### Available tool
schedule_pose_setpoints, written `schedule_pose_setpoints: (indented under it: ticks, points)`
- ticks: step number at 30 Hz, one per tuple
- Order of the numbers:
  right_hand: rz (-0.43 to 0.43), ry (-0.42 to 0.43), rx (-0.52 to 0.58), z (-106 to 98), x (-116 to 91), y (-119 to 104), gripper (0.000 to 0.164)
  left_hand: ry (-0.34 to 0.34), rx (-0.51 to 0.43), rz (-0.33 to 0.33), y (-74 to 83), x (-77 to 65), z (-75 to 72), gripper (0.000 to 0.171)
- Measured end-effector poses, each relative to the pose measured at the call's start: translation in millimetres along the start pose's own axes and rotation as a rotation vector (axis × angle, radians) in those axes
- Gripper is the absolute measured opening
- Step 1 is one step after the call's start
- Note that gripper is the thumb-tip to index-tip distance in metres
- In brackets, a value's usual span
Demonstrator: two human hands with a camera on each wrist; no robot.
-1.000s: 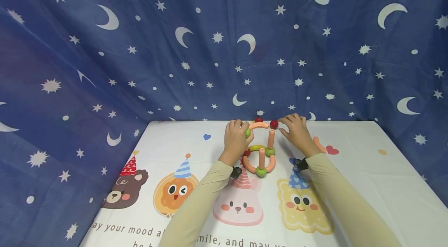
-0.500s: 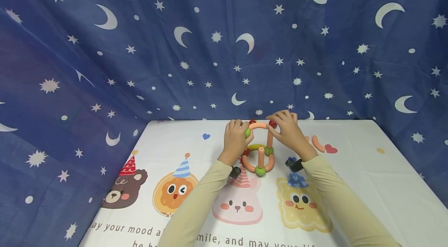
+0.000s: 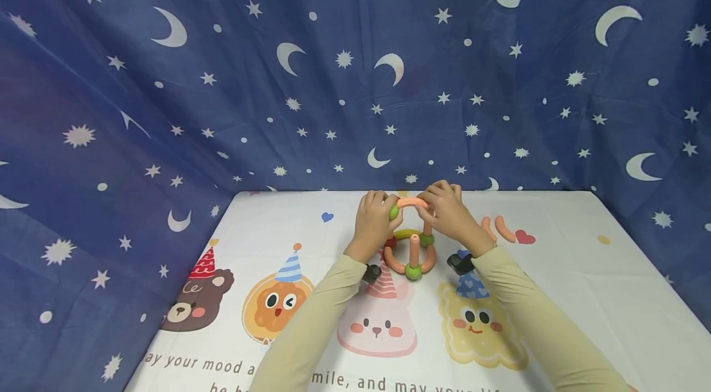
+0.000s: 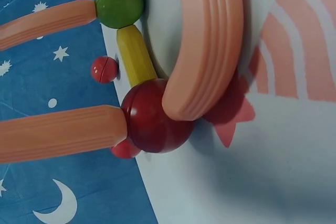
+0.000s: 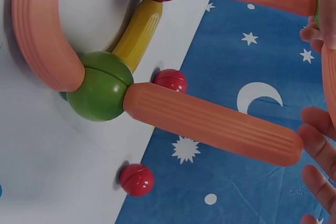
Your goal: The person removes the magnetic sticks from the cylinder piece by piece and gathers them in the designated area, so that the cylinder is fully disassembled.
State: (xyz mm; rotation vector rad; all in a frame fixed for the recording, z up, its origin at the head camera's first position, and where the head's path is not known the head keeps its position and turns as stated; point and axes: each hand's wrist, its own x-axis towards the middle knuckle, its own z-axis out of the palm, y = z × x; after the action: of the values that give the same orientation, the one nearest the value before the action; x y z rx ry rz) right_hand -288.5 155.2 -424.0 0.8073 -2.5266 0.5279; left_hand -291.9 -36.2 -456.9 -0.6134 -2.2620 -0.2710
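Note:
A magnetic rod-and-ball frame stands on the table. Its base ring has curved orange rods (image 4: 215, 40), a yellow rod (image 4: 136, 56), a dark red ball (image 4: 157, 116) and green balls (image 5: 100, 86). Straight orange rods rise from it; the front upright rod (image 3: 415, 251) has a bare top. My left hand (image 3: 375, 219) grips an upper green ball (image 3: 394, 212) at the top of the left upright. From that ball a curved orange rod (image 3: 412, 202) spans rightward. My right hand (image 3: 449, 214) pinches its right end, above the right upright rod (image 5: 215, 123), whose top is near my fingers.
Two loose curved orange rods (image 3: 505, 229) lie right of the right wrist. Loose red balls (image 5: 137, 179) rest near the table's back edge. A blue star-patterned curtain (image 3: 344, 102) hangs behind. The white tablecloth (image 3: 583, 293) bears printed cartoon figures.
My right hand has moved left and onto the curved rod's end. The red balls at the back are now hidden in the head view. My left hand has stayed on the green ball.

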Motion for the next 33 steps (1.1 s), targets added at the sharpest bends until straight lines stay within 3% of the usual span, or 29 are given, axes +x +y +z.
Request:
schedule_pose_setpoints:
  ticks: [3, 11, 20, 27, 33]
  points:
    - [0.012, -0.01, 0.028, 0.0, -0.7, -1.2, 0.019, -0.031, 0.0, 0.004, -1.3, 0.4, -2.1, 0.018]
    - [0.017, 0.018, 0.033, 3.3, -4.0, -1.8, 0.016, -0.192, -0.028, -0.003, -4.8, 1.4, -12.3, 0.035]
    - [-0.04, 0.093, 0.053, 5.2, -5.6, 0.6, 0.018, -0.293, -0.046, 0.008, -12.3, 4.9, -21.9, 0.028]
    - [-0.109, 0.134, 0.062, 5.0, -6.1, 3.5, 0.021, -0.328, -0.096, -0.019, -15.2, 5.7, -23.7, 0.028]
    - [-0.173, 0.111, 0.04, 0.2, -7.1, 3.3, 0.024, -0.333, -0.106, -0.019, -14.4, 2.3, -22.1, 0.031]
